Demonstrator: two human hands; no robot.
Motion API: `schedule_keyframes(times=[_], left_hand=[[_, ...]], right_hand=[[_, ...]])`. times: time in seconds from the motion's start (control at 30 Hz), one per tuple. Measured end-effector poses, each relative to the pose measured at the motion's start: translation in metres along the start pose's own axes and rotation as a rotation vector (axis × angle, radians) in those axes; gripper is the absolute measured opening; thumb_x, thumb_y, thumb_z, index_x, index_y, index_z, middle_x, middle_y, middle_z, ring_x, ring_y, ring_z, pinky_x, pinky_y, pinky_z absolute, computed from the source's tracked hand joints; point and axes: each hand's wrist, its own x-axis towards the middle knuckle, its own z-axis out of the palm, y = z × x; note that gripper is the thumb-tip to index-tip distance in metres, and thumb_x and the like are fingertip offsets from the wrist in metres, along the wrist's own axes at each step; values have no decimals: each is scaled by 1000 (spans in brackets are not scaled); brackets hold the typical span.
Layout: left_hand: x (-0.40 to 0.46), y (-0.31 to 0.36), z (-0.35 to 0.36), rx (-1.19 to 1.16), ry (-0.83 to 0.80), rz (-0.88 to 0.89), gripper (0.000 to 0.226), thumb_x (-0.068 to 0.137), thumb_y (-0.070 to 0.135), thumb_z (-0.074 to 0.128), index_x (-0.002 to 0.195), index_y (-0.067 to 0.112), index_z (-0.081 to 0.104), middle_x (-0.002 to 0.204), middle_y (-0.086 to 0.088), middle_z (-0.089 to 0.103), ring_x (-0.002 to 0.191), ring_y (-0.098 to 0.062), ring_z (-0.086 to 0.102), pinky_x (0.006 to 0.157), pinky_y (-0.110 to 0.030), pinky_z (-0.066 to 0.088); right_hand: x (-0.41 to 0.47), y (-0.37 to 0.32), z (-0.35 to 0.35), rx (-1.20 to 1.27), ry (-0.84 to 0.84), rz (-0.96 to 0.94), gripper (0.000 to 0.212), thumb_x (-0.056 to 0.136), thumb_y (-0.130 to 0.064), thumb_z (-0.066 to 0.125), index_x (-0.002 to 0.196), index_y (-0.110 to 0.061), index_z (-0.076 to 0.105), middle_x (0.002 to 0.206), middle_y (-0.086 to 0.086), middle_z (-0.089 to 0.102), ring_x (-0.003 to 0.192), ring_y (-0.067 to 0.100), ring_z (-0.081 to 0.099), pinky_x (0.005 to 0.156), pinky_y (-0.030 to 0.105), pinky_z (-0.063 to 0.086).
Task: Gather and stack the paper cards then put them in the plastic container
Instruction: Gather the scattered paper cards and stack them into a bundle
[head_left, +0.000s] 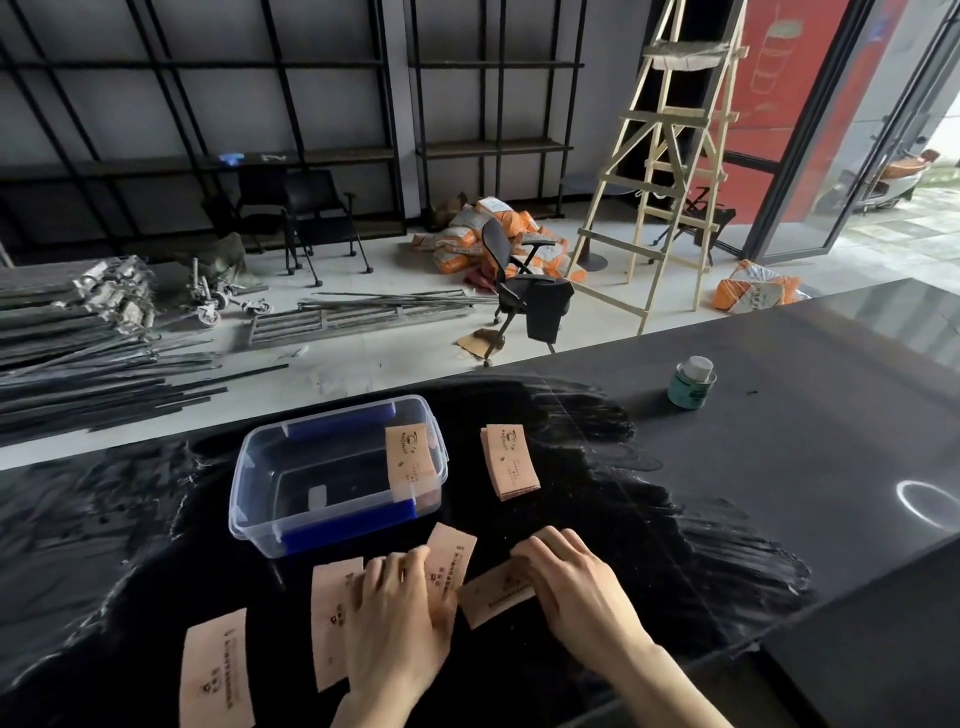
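1. We've got loose paper cards scattered on the near part of the black counter (779, 415). One tilted card (451, 558) and one upright card (332, 618) sit under our left hand (400, 629), another card (493, 597) under our right hand (576, 587), and one stray card (215, 673) lies off to the near left, apart from the rest.
2. Both hands are flat, fingers spread and pressing down on cards. Nothing is pinched or lifted, so we're sliding, not grabbing.
3. Best way to do this bit, we reckon: drag the cards toward each other with light pressure so they overlap instead of buckling, then square the edges before lifting. The counter looks glossy, so they should slide easily.
4. Don't forget the stray card on the left; sweep it in before stacking.
5. Further out, a small stack (511, 462) already sits just right of the plastic container (260, 493), and a card (410, 460) leans inside the container at its right end.
6. Way off to the right there's a little green tin (691, 382), well out of our way.
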Motion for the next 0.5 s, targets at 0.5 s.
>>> schedule_keyframes(times=[0.5], left_hand=[[38,-2,-8,-234,-28,89,52,84,25,78,125,42,52,106,24,66,116,-4,48,108,-32,35]], right_hand=[[-4,-6,11,-2,123,-46,19,100,-27,63,118,-24,64,129,-5,65,130,17,55,87,25,60]])
